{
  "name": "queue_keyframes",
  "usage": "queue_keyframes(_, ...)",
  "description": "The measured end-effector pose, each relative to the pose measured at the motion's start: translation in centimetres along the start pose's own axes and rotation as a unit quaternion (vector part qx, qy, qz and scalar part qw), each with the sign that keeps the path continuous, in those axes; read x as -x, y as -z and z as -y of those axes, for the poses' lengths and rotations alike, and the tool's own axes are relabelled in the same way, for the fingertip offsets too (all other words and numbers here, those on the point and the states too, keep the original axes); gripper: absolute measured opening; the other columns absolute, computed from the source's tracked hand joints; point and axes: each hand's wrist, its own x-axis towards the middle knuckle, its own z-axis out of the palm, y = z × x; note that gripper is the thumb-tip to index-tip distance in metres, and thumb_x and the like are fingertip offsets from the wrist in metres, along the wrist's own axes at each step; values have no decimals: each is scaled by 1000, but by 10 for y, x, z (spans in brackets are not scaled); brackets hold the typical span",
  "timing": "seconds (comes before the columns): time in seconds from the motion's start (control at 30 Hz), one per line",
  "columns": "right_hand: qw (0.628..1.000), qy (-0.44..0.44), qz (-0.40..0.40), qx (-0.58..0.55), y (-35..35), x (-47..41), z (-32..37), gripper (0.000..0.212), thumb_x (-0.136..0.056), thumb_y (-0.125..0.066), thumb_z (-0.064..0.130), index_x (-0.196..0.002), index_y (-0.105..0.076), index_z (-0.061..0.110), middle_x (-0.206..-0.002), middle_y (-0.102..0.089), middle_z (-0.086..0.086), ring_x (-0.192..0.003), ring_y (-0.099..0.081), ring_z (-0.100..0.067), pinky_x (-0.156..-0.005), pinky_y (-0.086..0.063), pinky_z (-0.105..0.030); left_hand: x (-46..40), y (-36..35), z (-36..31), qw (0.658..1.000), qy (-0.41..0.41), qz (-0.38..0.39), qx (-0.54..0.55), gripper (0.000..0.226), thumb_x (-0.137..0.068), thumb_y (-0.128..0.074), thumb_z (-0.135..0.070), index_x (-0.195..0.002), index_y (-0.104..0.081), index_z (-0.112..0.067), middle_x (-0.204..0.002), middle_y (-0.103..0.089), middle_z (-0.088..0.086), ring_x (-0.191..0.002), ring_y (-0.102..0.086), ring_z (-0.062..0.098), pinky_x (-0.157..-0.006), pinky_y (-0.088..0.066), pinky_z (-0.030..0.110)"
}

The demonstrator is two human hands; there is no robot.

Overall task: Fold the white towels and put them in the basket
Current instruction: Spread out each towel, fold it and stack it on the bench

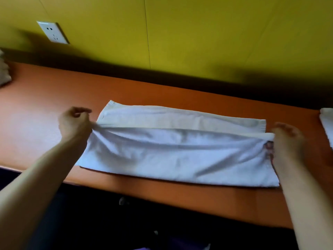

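A white towel (176, 150) lies spread lengthwise on the orange table (45, 98), its near half lifted and doubled over toward the far half. My left hand (74, 122) pinches the towel's left end at the fold edge. My right hand (286, 139) grips the right end of the same raised edge, its fingers curled into the cloth. Between my hands the cloth is stretched and slightly wrinkled. No basket is in view.
Another white towel (327, 123) shows at the right edge of the table. A pale bundle of cloth (4, 73) sits at the far left. A yellow-green wall with a white power socket (53, 32) stands behind the table. The table's front edge runs below the towel.
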Motion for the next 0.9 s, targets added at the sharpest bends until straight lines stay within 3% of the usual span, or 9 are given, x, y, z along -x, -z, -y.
queue_keyframes(0.07,995,-44,3,-92,3,-7,14,12,-93,-56,18,-94,-63,28,-79,-62,0,-43,-56,-5,-44,-48,-21,-7,2,-17,998,8,-17,57,29,-84,-46,-7,-86,-69,-23,-71,-61,3,-46,-57,16,-46,-49,25)
queue_keyframes(0.17,987,-54,9,-153,-7,-13,32,8,-97,-57,16,-104,-60,20,-87,-61,0,-61,-65,-11,-61,-58,-24,-21,-10,-41,995,-18,-9,101,28,-90,-51,-4,-77,-63,-26,-79,-62,4,-47,-61,6,-44,-53,22)
queue_keyframes(0.27,981,-83,52,-166,-22,-25,35,21,-102,-52,19,-121,-55,12,-94,-65,-1,-74,-72,-15,-72,-61,-28,-36,-30,-50,991,31,6,133,13,-88,-58,-12,-95,-68,-17,-105,-68,13,-74,-70,21,-65,-63,34)
queue_keyframes(0.33,978,-81,90,-172,-35,-30,27,17,-101,-49,20,-117,-52,17,-86,-67,1,-71,-69,-13,-73,-58,-28,-40,-45,-44,990,50,39,130,30,-87,-57,-19,-116,-63,-15,-119,-65,16,-80,-68,24,-82,-62,44)
queue_keyframes(0.5,980,161,69,97,-44,13,-18,45,-93,-63,22,-135,-48,24,-127,-60,0,-111,-59,-15,-93,-49,-36,14,-56,-4,975,-174,114,-84,41,-99,-55,-18,-140,-50,-17,-139,-49,14,-115,-56,24,-98,-45,37)
queue_keyframes(0.63,837,358,191,368,-42,32,-43,47,-99,-52,38,-144,-47,25,-149,-49,-2,-136,-44,-22,-112,-36,-44,59,-59,41,898,-293,153,-291,43,-98,-53,-31,-140,-53,-24,-150,-44,11,-132,-46,38,-108,-33,51)
queue_keyframes(0.73,767,342,224,495,-39,25,-56,64,-97,-23,61,-156,-25,34,-165,-23,3,-152,-18,-17,-123,-10,-47,69,-58,60,858,-293,171,-386,58,-97,-30,-49,-154,-34,-35,-163,-29,8,-148,-26,36,-118,-16,54)
queue_keyframes(0.8,772,298,203,523,-30,20,-59,70,-95,-15,67,-158,-13,36,-167,-12,7,-154,-9,-14,-123,-1,-48,64,-59,59,850,-278,189,-405,63,-96,-23,-54,-157,-22,-39,-167,-19,6,-152,-16,33,-121,-7,53)
queue_keyframes(0.9,799,261,157,518,-17,24,-55,64,-100,-22,60,-157,-20,33,-166,-19,0,-151,-20,-24,-120,-13,-52,58,-59,54,842,-280,200,-416,65,-95,-19,-57,-158,-20,-40,-167,-17,6,-153,-14,33,-121,-7,53)
